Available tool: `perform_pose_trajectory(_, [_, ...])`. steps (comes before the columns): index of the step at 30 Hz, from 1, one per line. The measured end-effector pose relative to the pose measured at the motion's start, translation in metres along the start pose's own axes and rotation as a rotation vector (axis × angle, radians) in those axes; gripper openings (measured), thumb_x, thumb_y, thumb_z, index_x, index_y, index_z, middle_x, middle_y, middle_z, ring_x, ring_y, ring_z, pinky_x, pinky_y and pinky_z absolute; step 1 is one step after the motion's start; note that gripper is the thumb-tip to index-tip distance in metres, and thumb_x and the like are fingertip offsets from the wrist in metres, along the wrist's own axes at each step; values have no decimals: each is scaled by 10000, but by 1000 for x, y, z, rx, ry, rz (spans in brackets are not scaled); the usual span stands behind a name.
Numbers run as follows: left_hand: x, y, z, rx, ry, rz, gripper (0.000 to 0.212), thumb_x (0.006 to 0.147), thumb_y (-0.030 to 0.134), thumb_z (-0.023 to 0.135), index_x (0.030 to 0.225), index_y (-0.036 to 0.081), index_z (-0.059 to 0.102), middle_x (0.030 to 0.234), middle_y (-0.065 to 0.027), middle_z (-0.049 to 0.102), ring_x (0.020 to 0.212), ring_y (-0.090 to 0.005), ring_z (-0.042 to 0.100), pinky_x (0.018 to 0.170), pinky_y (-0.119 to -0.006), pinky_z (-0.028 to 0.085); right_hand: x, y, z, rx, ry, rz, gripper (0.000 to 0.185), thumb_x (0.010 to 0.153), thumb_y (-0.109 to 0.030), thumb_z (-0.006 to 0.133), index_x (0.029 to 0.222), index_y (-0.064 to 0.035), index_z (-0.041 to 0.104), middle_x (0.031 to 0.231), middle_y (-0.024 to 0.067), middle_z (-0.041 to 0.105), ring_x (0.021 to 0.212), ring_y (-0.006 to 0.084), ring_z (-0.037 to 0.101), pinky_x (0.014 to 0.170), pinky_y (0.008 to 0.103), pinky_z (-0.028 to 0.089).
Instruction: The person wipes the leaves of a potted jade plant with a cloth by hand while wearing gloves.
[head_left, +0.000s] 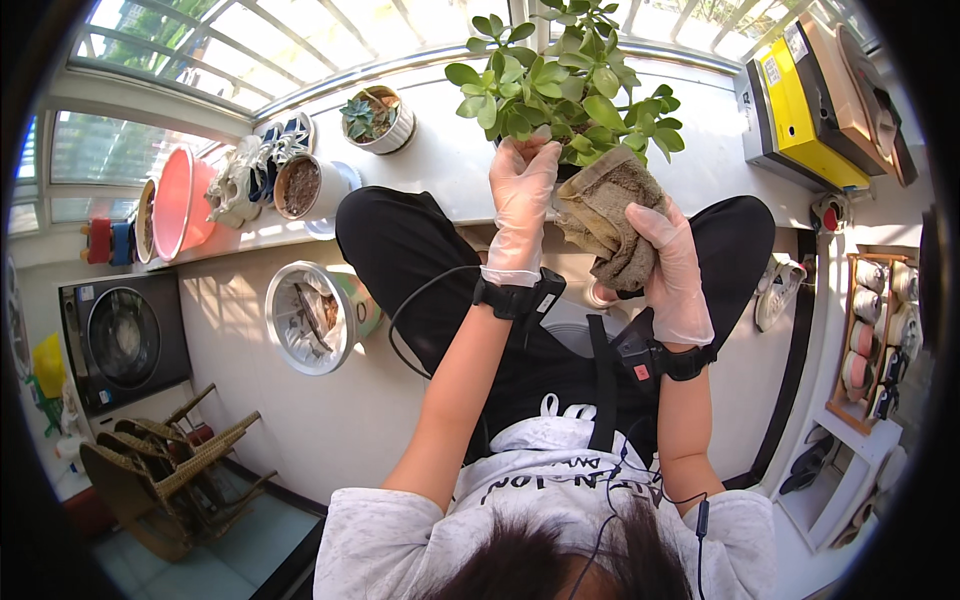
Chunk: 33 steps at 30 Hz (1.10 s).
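A jade plant (551, 97) with thick green leaves stands in a dark pot, mostly hidden, on the windowsill before me. My left hand (523, 187), in a clear disposable glove, has its fingers curled at the plant's lower left leaves. Whether a leaf is between the fingertips I cannot tell. My right hand (671, 262), gloved too, grips a folded brown towelling cloth (611, 214) just below the plant's lower right leaves. The cloth covers part of the pot. Both wrists wear black strapped devices.
On the sill are a potted succulent (379, 120), a soil-filled pot (300, 187), sneakers (285, 146), a pink basin (184, 202) and stacked shoe boxes (802, 105). A lined waste bin (311, 319) stands left of my knee. Right is a shoe rack (862, 337).
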<state>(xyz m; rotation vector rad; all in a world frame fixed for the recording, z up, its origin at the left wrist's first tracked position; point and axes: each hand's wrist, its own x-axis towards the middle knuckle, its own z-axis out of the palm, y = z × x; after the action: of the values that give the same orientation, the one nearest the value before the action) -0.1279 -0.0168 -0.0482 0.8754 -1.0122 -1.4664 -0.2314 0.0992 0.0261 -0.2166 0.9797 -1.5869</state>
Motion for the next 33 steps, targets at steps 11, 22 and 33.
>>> perform_pose_trajectory(11, [-52, 61, 10, -579, -412, -685, 577, 907, 465, 467, 1248, -1, 449, 1174, -118, 536, 1093, -223, 494, 993, -367, 348, -5, -10, -10, -14, 36, 101, 420, 873, -261, 561, 1197, -10, 467, 1089, 102, 586, 921, 190, 610, 805, 333, 502])
perform_pose_trajectory(22, [-55, 79, 12, -333, -369, -485, 318, 861, 138, 582, 1130, -21, 527, 1048, -76, 605, 917, -143, 583, 826, -284, 463, -16, -7, -21, 260, -181, 253, 384, 903, -224, 496, 1206, 10, 476, 1151, 119, 570, 1025, 199, 573, 905, 340, 454])
perform_pose_trajectory(33, [-62, 94, 8, 16, -340, -62, 381, 862, 112, 575, 1205, -16, 472, 1168, -54, 504, 1056, -139, 483, 959, -264, 344, -8, 17, -44, 367, -144, 357, 406, 941, -279, 376, 1191, 20, 489, 1151, 161, 573, 995, 269, 594, 871, 406, 488])
